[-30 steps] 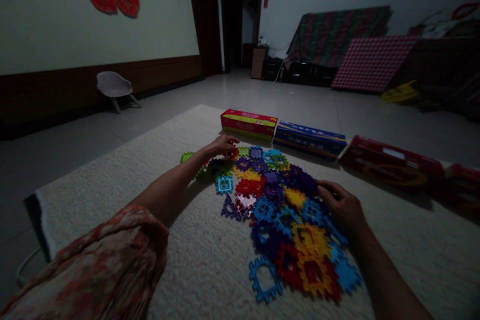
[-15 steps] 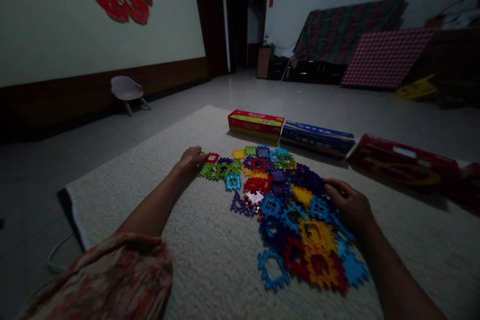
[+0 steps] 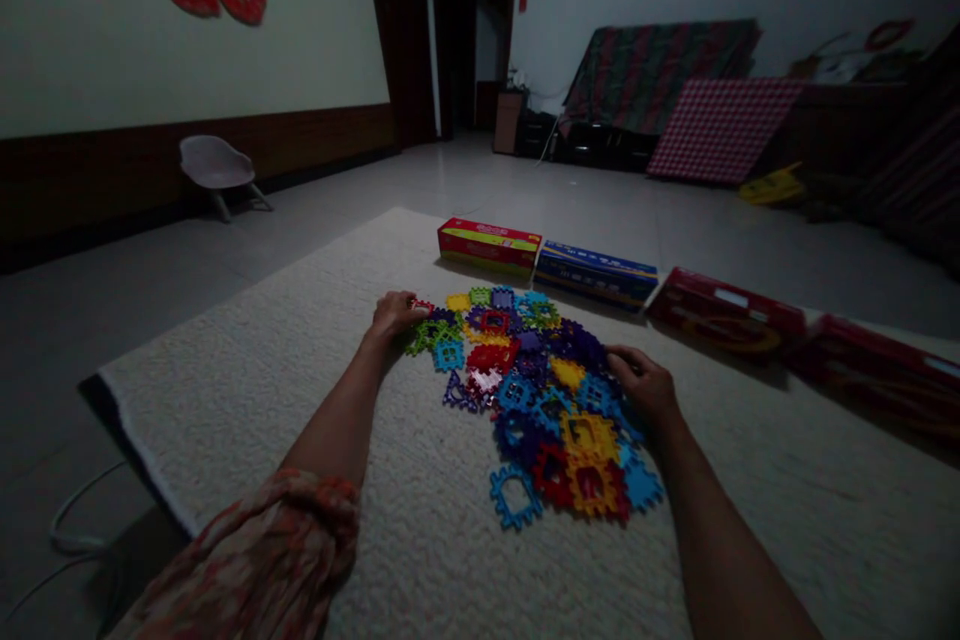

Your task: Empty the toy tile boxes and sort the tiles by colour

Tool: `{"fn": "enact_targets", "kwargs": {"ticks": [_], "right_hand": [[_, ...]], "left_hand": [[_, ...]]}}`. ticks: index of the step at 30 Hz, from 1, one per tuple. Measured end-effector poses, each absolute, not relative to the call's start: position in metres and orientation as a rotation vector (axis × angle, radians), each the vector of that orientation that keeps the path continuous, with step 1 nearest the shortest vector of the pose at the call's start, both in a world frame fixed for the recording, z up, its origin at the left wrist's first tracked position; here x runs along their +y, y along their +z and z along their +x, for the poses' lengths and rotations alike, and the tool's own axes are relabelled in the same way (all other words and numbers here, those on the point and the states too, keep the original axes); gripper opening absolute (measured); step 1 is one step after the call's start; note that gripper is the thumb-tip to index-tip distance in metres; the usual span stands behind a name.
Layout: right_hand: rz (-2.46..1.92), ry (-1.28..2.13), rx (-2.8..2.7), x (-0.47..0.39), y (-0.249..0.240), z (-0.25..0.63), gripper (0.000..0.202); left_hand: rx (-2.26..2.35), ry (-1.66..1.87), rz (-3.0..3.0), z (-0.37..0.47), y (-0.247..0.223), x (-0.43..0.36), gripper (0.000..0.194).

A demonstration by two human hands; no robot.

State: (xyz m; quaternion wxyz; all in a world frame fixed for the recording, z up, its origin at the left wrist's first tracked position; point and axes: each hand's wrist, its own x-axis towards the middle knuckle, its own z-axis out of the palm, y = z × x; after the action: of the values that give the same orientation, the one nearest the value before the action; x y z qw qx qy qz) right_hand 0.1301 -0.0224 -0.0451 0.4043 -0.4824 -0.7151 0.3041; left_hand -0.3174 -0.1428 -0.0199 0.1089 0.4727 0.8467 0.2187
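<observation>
- From where I stand, the left hand (image 3: 394,313) is at the far-left edge of the spread of plastic pieces (image 3: 487,356), its fingers curled partway in beside a red frame (image 3: 424,303). I can't tell whether they grip it.
- The right hand (image 3: 641,380) rests along the opposite edge, fingers loosely bent, tips against or just beside the dark purple pieces (image 3: 581,345); whether it holds one is hidden from me.
- The pieces lie overlapping on the pale mat (image 3: 247,400), in front of the red-and-green box (image 3: 489,248) and the blue box (image 3: 596,278).
- Those notched edges probably catch on one another, so a light fingertip touch on one rim seems better than a broad sweep.
- The green pieces (image 3: 433,335) crowd close to the left fingers; steadying them would likely keep them from dragging along.
- The mat looks textured, so sliding may snag; lifting slightly should be cleaner.
</observation>
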Motion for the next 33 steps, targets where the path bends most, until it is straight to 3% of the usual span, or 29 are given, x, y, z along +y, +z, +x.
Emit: {"fn": "enact_targets", "kwargs": {"ticks": [9,17,21,28,33], "right_hand": [[-1.202,0.769,-1.805,-0.019,-0.053,0.132,0.043],[-1.217,0.764,-1.800,-0.019,-0.053,0.132,0.045],[-1.229,0.753,-1.811,-0.019,-0.052,0.132,0.046],[-1.207,0.739,-1.808,-0.017,-0.057,0.132,0.044],[-1.221,0.632,-1.911,-0.019,-0.054,0.127,0.046]], "left_hand": [[2.593,0.881,1.306,-0.298,-0.001,-0.138,0.031],[2.071,1.246,1.419,-0.265,0.002,-0.118,0.053],[1.999,1.134,1.548,-0.271,0.016,-0.130,0.063],[2.283,0.425,1.515,-0.297,0.012,-0.155,0.071],[2.177,0.433,1.593,-0.279,0.006,-0.151,0.047]]}}
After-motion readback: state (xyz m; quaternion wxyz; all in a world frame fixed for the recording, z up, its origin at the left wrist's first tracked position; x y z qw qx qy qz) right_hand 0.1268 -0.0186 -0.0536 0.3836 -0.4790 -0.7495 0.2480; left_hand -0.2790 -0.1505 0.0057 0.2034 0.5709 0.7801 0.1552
